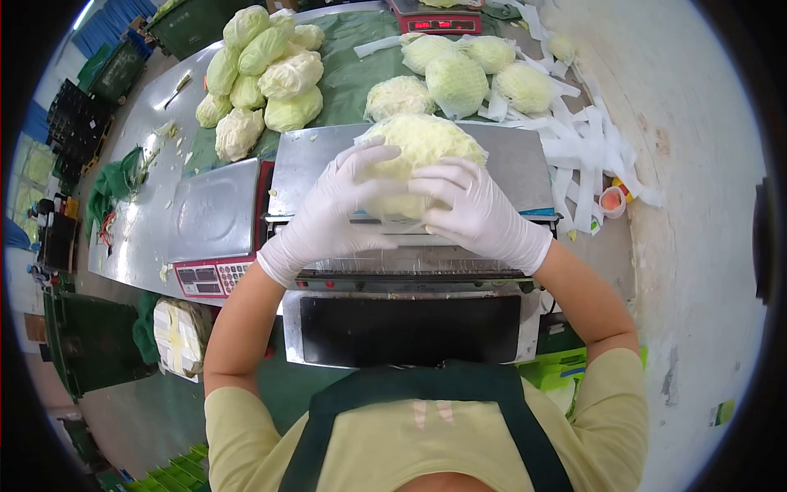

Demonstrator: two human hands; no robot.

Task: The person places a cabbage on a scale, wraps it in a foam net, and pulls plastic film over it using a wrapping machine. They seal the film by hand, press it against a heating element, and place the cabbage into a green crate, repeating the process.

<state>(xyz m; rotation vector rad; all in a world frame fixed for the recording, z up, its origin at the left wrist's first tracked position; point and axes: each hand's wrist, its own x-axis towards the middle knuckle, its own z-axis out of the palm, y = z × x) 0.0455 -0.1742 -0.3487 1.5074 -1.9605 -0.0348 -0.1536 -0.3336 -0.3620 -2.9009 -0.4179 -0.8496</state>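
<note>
A pale green cabbage [426, 135], with what looks like white net and clear film about it, lies over the steel top of a wrapping machine [316, 156]. On its left side, my left hand [340, 201] in a white glove has its fingers curled against the cabbage, thumb lower down. My right hand [484, 209], gloved too, presses bent fingers onto its lower right side. Clear wrap shows between the hands, its edges hard to make out. Nearest my body is the machine's black plate [410, 330].
Bare cabbages [266, 70] are piled at back left; several netted ones [457, 84] lie behind the machine. A scale [215, 217] stands left, another red scale [434, 23] at the back. White net strips [586, 152] litter the right by the wall [689, 205].
</note>
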